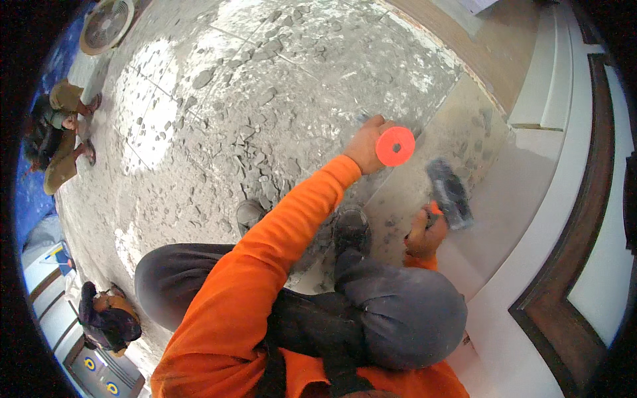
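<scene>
My left hand [367, 147], at the end of an orange sleeve, is closed around a chisel [397, 148] with a round red hand guard. The guard faces up and hides most of the shaft; a bit of grey metal shows past my fingers. To the right, my right hand [424, 235] grips the orange handle of a club hammer [450, 192]. Its dark, heavy head is blurred and stands apart from the chisel. Below both hands lies the tiled floor [424, 142], grey and dusty.
Broken grey chips [262, 159] litter the floor ahead and to the left. A white wall with brown trim [557, 272] curves along the right. One person [63, 132] sits at the far left; another [109, 318] is lower left. A round fan [106, 26] stands at the upper left.
</scene>
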Available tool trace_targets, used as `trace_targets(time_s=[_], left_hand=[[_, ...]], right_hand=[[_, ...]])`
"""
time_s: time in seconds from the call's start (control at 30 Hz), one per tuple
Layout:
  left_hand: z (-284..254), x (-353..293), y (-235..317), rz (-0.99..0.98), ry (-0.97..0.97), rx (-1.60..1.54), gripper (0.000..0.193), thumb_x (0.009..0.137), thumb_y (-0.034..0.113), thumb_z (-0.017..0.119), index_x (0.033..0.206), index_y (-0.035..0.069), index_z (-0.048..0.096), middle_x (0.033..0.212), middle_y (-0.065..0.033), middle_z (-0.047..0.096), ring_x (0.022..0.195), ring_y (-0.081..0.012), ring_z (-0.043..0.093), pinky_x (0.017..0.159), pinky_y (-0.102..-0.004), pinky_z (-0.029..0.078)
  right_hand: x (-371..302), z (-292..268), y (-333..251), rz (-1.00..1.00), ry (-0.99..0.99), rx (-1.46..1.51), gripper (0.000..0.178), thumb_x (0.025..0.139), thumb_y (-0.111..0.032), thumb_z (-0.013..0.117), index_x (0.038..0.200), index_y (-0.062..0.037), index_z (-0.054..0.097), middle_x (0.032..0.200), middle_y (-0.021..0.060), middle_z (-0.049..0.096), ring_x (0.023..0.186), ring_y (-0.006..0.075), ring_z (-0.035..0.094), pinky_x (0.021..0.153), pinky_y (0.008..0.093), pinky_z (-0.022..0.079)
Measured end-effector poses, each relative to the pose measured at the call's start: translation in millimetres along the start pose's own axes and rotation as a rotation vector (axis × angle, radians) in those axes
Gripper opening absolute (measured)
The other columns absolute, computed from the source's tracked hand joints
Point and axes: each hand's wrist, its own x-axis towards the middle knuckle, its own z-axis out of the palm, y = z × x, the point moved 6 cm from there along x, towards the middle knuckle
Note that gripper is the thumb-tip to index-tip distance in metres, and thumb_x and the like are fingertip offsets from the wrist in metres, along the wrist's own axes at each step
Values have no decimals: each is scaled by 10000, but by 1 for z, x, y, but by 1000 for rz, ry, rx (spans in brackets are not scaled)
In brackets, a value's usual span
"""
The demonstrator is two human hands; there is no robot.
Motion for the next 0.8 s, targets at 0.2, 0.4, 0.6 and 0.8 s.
trace_targets(time_s=[0.2, 0.4, 0.6, 0.8], left_hand=[[7, -11, -4, -16, -68, 56, 218, 809, 257, 687, 983, 125, 669, 1005, -73, 625, 974, -323, 563, 872, -424, 506], [0, -5, 0, 40, -50, 19, 232, 789, 263, 695, 983, 138, 674, 1026, -75, 638, 960, -324, 556, 853, -435, 513], [-13, -11, -3, 2, -87, -23, 259, 789, 276, 705, 997, 127, 666, 1032, -90, 636, 1000, -336, 564, 882, -443, 517], [-18, -13, -14, 31, -68, -20, 302, 784, 278, 709, 1034, 117, 658, 1051, -84, 639, 1026, -339, 569, 897, -436, 520]], right_hand=[[-12, 21, -12, 229, -237, 201, 216, 980, -181, 601, 914, 24, 618, 687, 13, 520, 564, 130, 475, 516, 310, 390], [-45, 21, 42, 49, -271, -132, 328, 1002, -271, 535, 1008, 42, 631, 868, 141, 632, 800, 259, 613, 680, 375, 477], [-36, 29, 16, 270, -200, 187, 391, 979, -259, 548, 1171, 65, 655, 1030, 256, 689, 928, 391, 678, 783, 432, 532], [-14, 42, -24, 125, -356, -191, 330, 968, -260, 577, 1085, 32, 676, 882, 170, 715, 864, 341, 696, 754, 416, 536]])
